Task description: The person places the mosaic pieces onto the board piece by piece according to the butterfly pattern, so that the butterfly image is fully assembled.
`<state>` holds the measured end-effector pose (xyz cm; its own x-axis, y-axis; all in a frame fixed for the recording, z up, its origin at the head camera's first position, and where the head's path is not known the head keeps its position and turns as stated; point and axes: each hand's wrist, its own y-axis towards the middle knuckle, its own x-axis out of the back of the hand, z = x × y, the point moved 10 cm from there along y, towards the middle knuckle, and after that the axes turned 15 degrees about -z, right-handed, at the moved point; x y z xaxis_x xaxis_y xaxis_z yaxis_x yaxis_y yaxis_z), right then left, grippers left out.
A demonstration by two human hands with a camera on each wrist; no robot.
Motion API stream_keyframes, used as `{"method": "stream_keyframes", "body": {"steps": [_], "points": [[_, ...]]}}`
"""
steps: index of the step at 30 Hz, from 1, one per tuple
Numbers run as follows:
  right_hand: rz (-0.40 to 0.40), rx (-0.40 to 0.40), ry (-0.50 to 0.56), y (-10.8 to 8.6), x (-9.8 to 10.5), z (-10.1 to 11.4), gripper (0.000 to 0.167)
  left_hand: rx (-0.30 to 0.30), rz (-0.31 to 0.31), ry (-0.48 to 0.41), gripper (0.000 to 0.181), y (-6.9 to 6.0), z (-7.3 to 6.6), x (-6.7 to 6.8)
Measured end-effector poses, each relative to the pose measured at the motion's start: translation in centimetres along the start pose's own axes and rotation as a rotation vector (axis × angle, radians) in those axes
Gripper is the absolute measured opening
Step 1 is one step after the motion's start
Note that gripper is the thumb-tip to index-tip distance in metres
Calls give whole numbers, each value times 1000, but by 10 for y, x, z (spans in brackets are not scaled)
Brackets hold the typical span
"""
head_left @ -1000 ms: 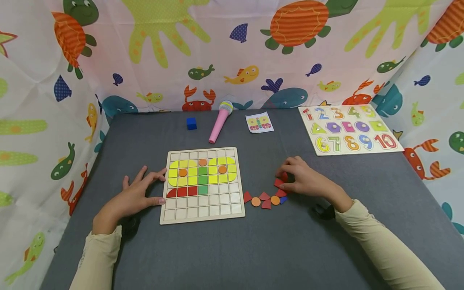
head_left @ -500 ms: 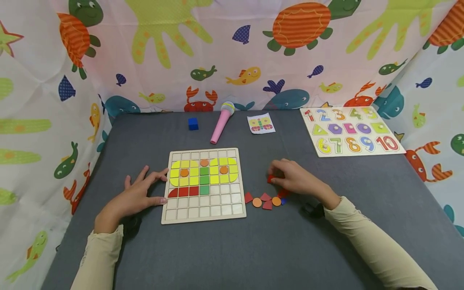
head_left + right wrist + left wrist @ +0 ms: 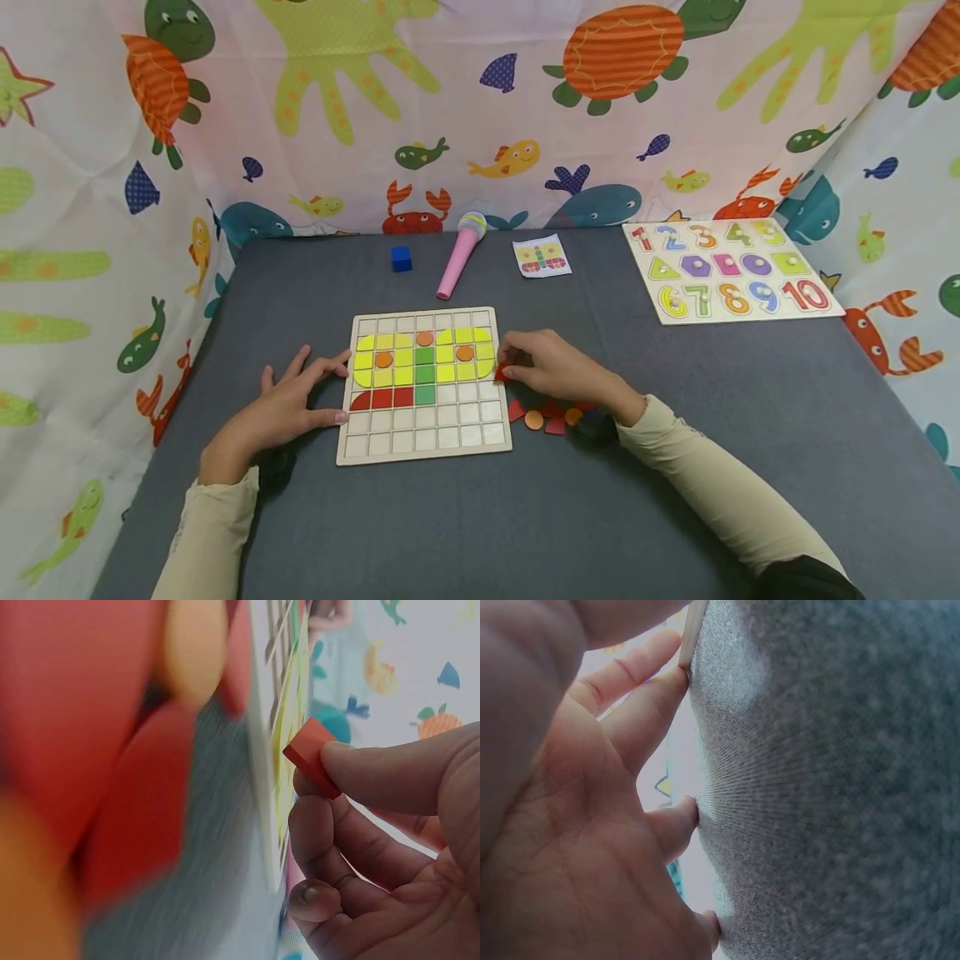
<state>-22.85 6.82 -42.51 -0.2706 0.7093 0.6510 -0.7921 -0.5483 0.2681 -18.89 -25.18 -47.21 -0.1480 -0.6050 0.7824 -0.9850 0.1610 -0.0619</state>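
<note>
A wooden grid board (image 3: 423, 447) lies on the table, partly filled with yellow, green, orange and red tiles. My left hand (image 3: 273, 412) rests at its left edge, fingers spread, with thumb and a fingertip touching the rim. At the board's right edge, my right hand (image 3: 558, 367) pinches a red tile (image 3: 311, 754) between thumb and fingers, held above the surface. Beneath that hand is a loose group of red pieces (image 3: 555, 427) and orange discs (image 3: 533, 420), partly covered by the hand and wrist.
Behind the board are a blue cube (image 3: 401, 259), a pink toy microphone (image 3: 459, 258) and a small picture card (image 3: 542, 256). A number and shape puzzle board (image 3: 731, 271) lies at the back right. Patterned cloth (image 3: 495, 108) hangs around the table.
My right hand has picked a red tile from the loose pieces and carried it left to the grid board's right edge. The left hand has stayed at the board's left edge.
</note>
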Motion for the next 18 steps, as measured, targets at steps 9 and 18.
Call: {"method": "stream_keyframes", "body": {"steps": [9, 18], "points": [[101, 62, 8, 23, -41, 27, 6, 10, 2, -2, 62, -1, 2, -1], [144, 89, -68, 35, -67, 39, 6, 3, 1, -14, 62, -1, 0, 0]]}}
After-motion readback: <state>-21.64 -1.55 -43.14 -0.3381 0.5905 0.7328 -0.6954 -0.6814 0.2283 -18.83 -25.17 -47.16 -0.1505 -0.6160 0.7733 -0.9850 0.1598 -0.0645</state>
